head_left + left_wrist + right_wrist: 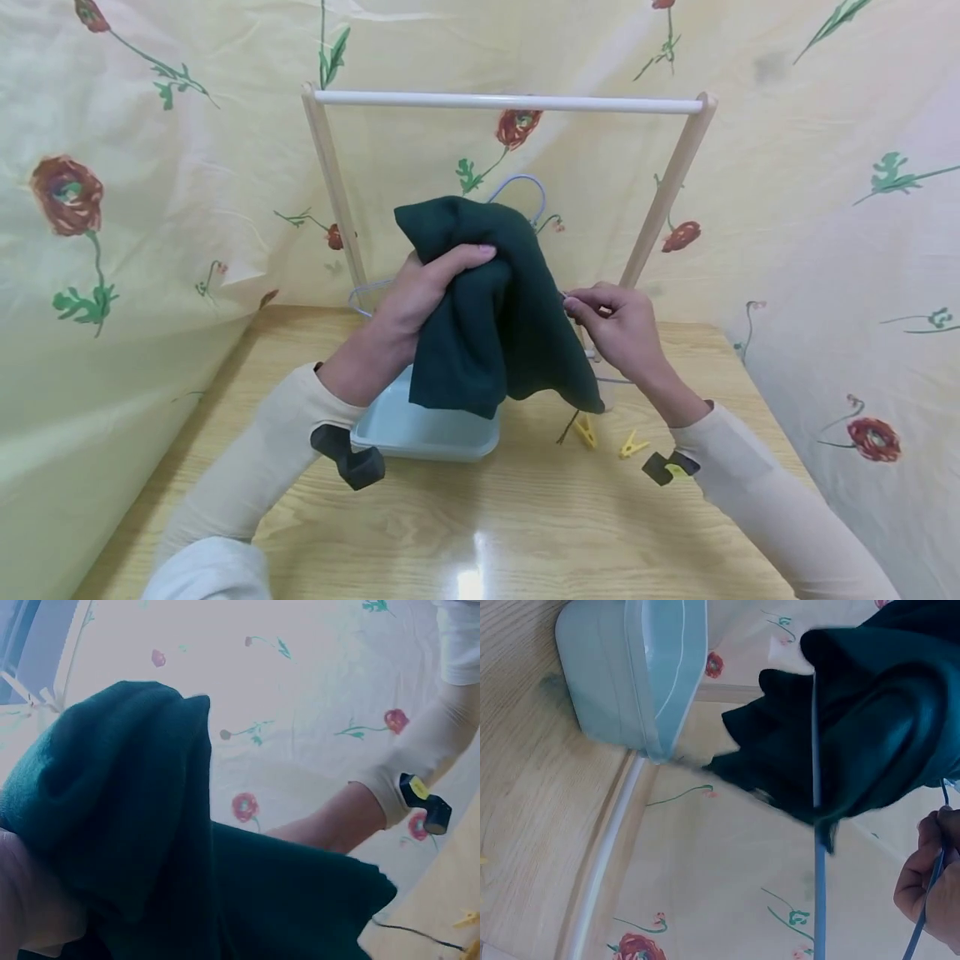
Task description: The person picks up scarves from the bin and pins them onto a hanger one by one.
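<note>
A dark green garment (480, 350) hangs bunched in my left hand (405, 308), whose thumb lies across the folds. In the left wrist view the cloth (150, 817) hides most of that hand's fingers. Behind and through the garment runs a thin blue hanger (542, 196), its hook showing above the cloth. My right hand (618, 325) pinches the hanger's wire close to the garment's right edge. The right wrist view shows this hand (934, 877) around the wire, with another length of the hanger crossing the green folds. A dark cord (567, 427) dangles below the hem.
A wooden rack with a white top bar (510, 102) stands behind the hands. Below the garment sits a pale blue tub (427, 437) on the wooden table (420, 525). Two yellow clothespins (633, 445) lie at its right. Flower-patterned cloth (150, 275) surrounds the table.
</note>
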Tool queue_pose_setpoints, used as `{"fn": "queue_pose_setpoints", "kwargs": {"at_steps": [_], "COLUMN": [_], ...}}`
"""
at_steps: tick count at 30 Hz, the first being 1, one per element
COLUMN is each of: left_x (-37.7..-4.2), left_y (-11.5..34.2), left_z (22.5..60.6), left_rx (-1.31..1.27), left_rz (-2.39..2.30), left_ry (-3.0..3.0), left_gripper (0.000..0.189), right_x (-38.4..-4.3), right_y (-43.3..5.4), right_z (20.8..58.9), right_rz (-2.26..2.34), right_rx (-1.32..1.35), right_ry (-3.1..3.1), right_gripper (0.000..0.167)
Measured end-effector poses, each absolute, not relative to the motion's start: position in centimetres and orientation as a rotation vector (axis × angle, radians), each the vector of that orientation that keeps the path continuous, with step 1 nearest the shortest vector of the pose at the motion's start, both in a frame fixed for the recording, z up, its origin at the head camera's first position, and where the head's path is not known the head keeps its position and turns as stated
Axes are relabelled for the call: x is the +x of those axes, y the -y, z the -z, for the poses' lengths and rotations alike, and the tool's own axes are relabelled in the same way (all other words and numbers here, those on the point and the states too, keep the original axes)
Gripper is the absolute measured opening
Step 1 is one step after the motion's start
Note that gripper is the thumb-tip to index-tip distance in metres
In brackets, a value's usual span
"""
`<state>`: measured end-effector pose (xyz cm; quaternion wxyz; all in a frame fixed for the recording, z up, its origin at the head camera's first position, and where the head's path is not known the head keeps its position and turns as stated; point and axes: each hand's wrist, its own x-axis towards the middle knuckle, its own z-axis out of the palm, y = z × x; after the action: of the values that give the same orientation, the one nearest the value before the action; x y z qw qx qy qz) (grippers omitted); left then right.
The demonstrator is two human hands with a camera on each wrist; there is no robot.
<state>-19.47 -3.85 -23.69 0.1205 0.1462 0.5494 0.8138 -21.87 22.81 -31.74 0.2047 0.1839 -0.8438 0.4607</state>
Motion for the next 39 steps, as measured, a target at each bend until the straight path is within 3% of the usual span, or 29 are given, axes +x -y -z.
{"fn": "queue_pose_setpoints", "kwargs": {"at_steps": [17, 23, 31, 39], "left_x": [-18.5, -17.2, -17.3, -17.3], "left_y": [5.6, 4.7, 3.4, 2.9], "left_z": [27.3, 27.9, 25.2, 22.8], "left_rx": [0.194, 0.207, 0.387, 0.461], "left_rz": [-2.199, -2.209, -2.32, -2.396], "left_ry": [-1.75, -1.562, -1.453, -1.524], "left_gripper": [0.03, 0.025, 0.012, 0.017], "right_x": [-21.8, -21.8, -21.8, -22.1], "right_y": [-24.2, -23.9, -23.1, -23.2], "right_z": [31.6, 31.3, 31.7, 32.4], "right_rz": [-1.217, -1.212, -1.21, -1.159], "right_rx": [0.469, 0.464, 0.513, 0.486], "right_ry": [2.299, 2.303, 2.329, 2.385], "right_gripper": [0.01, 0.011, 0.01, 0.011]}}
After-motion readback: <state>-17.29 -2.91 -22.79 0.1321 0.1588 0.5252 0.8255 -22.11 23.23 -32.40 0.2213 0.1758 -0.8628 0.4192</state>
